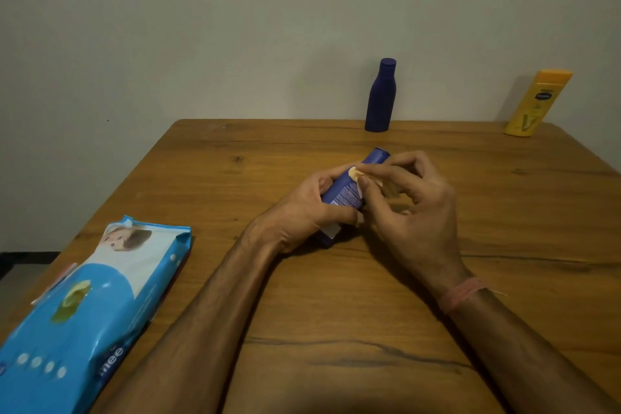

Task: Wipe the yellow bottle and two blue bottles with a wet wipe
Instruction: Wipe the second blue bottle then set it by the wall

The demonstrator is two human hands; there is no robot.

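Observation:
My left hand (302, 212) grips a blue bottle (347, 193) that lies tilted over the middle of the table, its cap end pointing away from me. My right hand (413, 208) pinches a small folded wet wipe (356, 175) and presses it against the bottle's upper side. A second, darker blue bottle (380, 96) stands upright at the table's far edge. The yellow bottle (534, 104) stands upright at the far right corner. Most of the wipe is hidden under my right fingers.
A blue pack of wet wipes (84, 306) lies at the near left of the wooden table (336, 329), its flap open with a wipe poking out. A plain wall runs behind the table. The table's left edge slants toward me.

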